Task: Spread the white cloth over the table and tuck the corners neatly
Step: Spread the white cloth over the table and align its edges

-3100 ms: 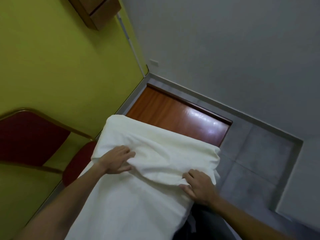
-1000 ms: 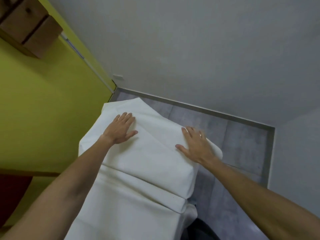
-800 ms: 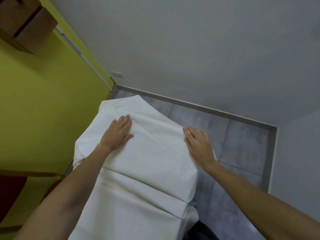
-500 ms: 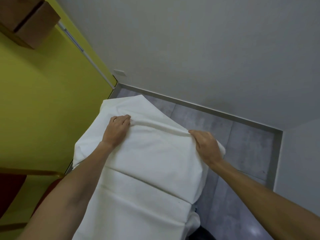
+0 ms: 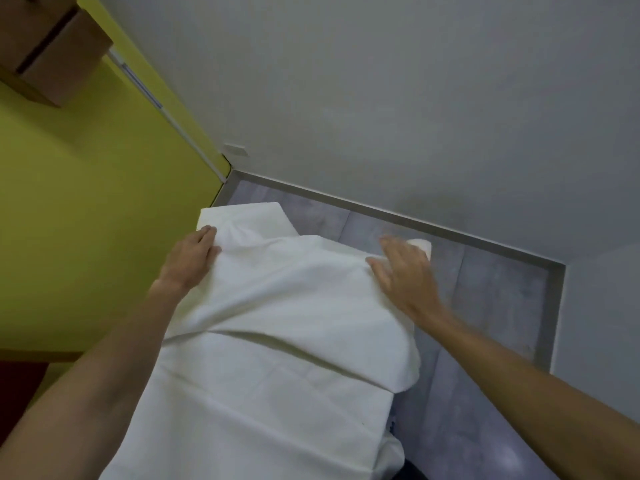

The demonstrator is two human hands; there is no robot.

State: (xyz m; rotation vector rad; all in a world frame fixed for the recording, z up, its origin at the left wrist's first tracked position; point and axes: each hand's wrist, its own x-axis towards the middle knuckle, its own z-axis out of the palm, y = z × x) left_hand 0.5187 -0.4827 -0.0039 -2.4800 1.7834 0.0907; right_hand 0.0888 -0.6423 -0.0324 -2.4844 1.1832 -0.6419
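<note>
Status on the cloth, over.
Left hand at far edge of cloth, grip unclear. Right hand open, blurred, at right edge. Cloth folded across middle, rumpled. Nothing blocking.
</note>
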